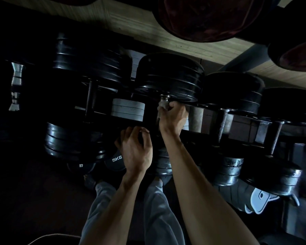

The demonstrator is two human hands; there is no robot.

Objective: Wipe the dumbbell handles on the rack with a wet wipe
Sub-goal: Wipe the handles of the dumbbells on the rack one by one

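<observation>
Dim gym rack (261, 129), frame center: my right hand (174, 116) is gripping wipe (162, 107) round dumbbell handle (163, 98); left hand (136, 149) apart below, prob. curled on smth.

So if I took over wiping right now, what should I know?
Right hand: curled round the wet wipe on the middle dumbbell's handle, near its far plates.
Left hand: fingers curled on the dark near end of that dumbbell; too dim to tell whether it grips.
Handles to the right and left sit on the rack, untouched now.
Done: cannot tell which handles are already clean.
Left: finish this handle, then probably move on to the others.
</observation>
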